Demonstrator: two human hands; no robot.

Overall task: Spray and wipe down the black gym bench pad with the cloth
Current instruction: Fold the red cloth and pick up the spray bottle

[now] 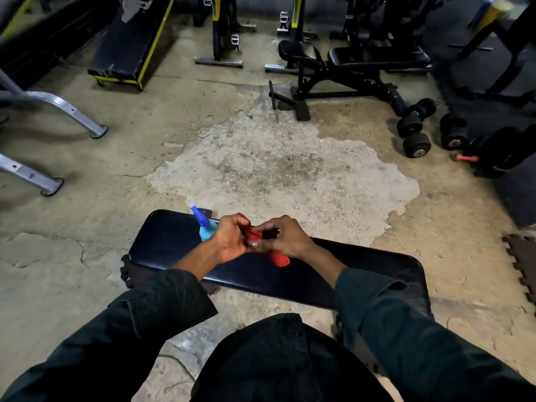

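The black bench pad (168,242) lies low across the floor just in front of me, running from left to lower right. Both hands hover over its middle and grip a bunched red cloth (280,260). My left hand (230,237) holds the cloth's upper end, and my right hand (285,237) pinches the rest, with a tail of cloth hanging below it. A light blue spray bottle (205,227) with a darker blue nozzle stands on the pad just left of my left hand, partly hidden by it.
Worn concrete floor surrounds the bench. Black dumbbells (413,134) and a small pink one (464,158) lie at the right. An adjustable bench (348,62) stands behind, a yellow-framed flat bench (127,44) at back left, grey machine legs (52,184) at left, foam mat tiles (522,262) at right.
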